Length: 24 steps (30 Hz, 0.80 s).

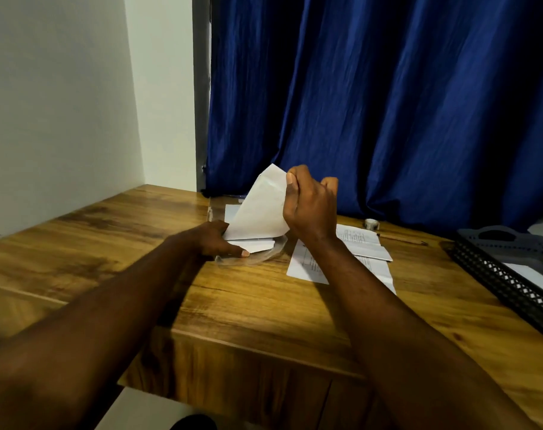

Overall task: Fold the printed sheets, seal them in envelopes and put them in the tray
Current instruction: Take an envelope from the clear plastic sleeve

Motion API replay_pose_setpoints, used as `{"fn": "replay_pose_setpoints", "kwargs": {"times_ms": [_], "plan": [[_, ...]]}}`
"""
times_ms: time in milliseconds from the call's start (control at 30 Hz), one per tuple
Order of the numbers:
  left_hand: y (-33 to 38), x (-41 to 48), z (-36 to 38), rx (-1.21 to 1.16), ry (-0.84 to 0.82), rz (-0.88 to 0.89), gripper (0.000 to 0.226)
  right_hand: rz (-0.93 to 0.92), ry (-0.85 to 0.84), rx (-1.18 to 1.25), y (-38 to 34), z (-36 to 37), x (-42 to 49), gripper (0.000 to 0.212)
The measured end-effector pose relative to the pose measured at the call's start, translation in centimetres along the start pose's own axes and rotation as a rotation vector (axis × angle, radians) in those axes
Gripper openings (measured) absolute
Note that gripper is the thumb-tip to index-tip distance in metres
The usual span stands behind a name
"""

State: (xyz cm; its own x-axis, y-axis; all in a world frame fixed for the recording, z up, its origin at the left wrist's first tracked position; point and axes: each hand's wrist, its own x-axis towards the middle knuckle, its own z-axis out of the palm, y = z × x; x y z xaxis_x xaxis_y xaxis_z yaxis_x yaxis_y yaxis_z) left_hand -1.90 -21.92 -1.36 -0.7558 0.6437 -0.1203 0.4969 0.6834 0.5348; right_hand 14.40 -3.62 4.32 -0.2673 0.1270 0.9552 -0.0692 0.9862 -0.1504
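My right hand (309, 206) pinches a white envelope (259, 209) at its upper edge and holds it tilted up above the desk. Under it lies a stack of white envelopes (259, 246) in a clear plastic wrapper (265, 257). My left hand (219, 240) rests on that stack, fingers laid flat along its near edge. Printed sheets (363, 240) lie to the right on the wooden desk (248, 305), partly behind my right forearm. A black mesh tray (509, 283) stands at the far right with a white envelope (535, 276) inside.
A roll of clear tape (371, 224) and a pencil (400, 238) lie behind the sheets. A blue curtain (388, 103) hangs along the back of the desk, a white wall (62, 103) on the left. The desk's front edge runs below my forearms.
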Motion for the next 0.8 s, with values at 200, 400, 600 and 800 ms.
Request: {"fn": "replay_pose_setpoints", "kwargs": {"times_ms": [200,400,600,800], "plan": [[0.9,-0.7,-1.0,0.096,-0.061,-0.002,0.138,-0.087,0.099,-0.077,1.0,-1.9,1.0,0.024],[1.2,-0.1,-2.1,0.103,-0.071,-0.041,0.143,-0.011,0.293,-0.092,2.0,-4.3,3.2,0.017],[1.1,-0.9,-2.1,0.142,-0.074,0.026,0.122,0.524,0.355,0.049,5.8,-4.1,2.4,0.029],[3.1,-2.2,-2.7,0.168,-0.105,0.012,0.104,1.014,0.155,0.068,10.2,-3.6,-1.9,0.029]]}}
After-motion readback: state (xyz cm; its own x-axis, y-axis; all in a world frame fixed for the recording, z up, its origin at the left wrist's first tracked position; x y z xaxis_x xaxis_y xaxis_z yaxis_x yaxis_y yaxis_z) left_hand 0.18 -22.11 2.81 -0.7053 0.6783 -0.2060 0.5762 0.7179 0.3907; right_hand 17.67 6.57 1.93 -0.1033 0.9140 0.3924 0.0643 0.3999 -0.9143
